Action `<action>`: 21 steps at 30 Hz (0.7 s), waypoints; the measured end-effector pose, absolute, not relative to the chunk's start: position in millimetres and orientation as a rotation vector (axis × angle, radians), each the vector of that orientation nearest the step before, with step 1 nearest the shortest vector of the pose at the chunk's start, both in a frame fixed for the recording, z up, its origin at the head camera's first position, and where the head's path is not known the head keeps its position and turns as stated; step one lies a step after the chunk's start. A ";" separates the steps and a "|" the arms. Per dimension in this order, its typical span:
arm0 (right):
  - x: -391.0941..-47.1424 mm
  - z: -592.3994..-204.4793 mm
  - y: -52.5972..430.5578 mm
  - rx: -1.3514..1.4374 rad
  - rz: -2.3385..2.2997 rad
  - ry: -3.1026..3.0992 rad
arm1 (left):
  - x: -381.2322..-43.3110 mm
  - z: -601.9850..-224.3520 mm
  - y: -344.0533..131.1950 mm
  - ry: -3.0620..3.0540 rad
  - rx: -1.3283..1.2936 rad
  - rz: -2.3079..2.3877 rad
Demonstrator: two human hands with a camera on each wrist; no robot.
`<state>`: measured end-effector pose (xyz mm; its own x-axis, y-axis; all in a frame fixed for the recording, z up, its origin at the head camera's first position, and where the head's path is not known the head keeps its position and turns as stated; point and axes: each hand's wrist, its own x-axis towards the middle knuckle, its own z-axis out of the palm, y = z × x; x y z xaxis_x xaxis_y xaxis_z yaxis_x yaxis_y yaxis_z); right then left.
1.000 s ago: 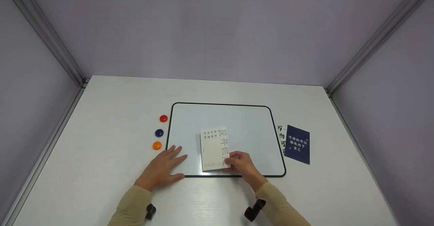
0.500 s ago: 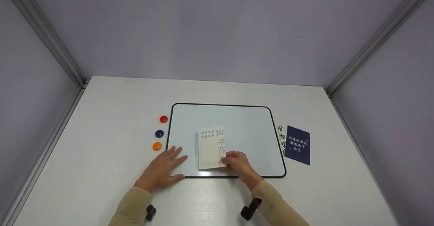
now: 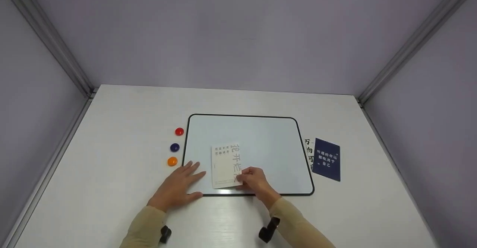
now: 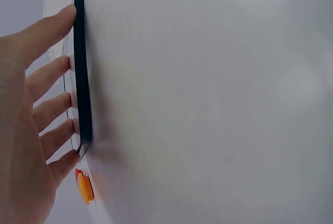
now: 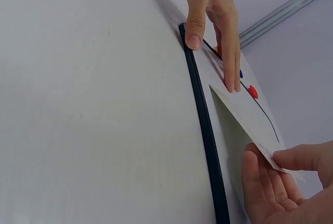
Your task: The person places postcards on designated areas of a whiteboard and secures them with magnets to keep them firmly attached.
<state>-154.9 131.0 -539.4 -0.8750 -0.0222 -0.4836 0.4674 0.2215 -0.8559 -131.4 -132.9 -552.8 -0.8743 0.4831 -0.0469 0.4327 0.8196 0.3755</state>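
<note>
My right hand (image 3: 255, 183) pinches a cream card with printed characters (image 3: 225, 166) by its lower right corner, thumb on top and fingers beneath. In the right wrist view the card (image 5: 247, 117) tilts, its held edge raised off the whiteboard. The black-framed whiteboard (image 3: 268, 140) lies flat on the table. Fingers spread, my left hand (image 3: 178, 186) rests on the board's near left corner, just left of the card. In the left wrist view the left hand's fingertips (image 4: 65, 62) touch the board beside its dark frame (image 4: 81, 78).
Left of the board sit three round magnets: red (image 3: 179, 131), dark blue (image 3: 174, 147) and orange (image 3: 172, 161). To the right lies a navy card (image 3: 327, 159), partly over a white card with black characters (image 3: 309, 151). Walls enclose the white table (image 3: 111, 129).
My right hand has carried the cream card left across the whiteboard, closer to the left hand. The left hand stays on the board's corner.
</note>
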 end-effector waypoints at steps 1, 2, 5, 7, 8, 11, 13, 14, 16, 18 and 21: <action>-154.8 -539.8 130.4 0.415 -1.683 2.118 | -131.2 -552.7 -132.7 2.859 0.723 0.543; -154.7 -540.3 130.0 0.421 -1.670 2.130 | -131.0 -553.1 -132.5 2.854 0.721 0.547; -153.9 -541.3 128.7 0.434 -1.635 2.175 | -130.5 -553.4 -132.3 2.846 0.716 0.553; -153.5 -542.3 127.8 0.420 -1.591 2.235 | -130.6 -553.7 -132.3 2.843 0.708 0.548; -153.3 -542.6 127.2 0.411 -1.566 2.270 | -130.8 -553.4 -132.2 2.841 0.704 0.546; -152.3 -541.9 125.1 0.347 -1.459 2.409 | -131.2 -552.4 -132.3 2.836 0.692 0.540; -151.9 -540.8 123.7 0.300 -1.384 2.492 | -131.5 -552.0 -132.6 2.836 0.686 0.533; -151.8 -540.0 123.0 0.276 -1.355 2.526 | -131.5 -552.1 -132.9 2.838 0.685 0.530; -151.9 -538.8 122.0 0.213 -1.287 2.605 | -131.4 -552.8 -133.7 2.852 0.695 0.528; -152.4 -538.4 121.2 0.174 -1.251 2.645 | -131.5 -553.8 -134.1 2.863 0.707 0.527; -152.3 -537.7 119.3 0.143 -1.221 2.674 | -131.4 -554.9 -134.2 2.874 0.719 0.532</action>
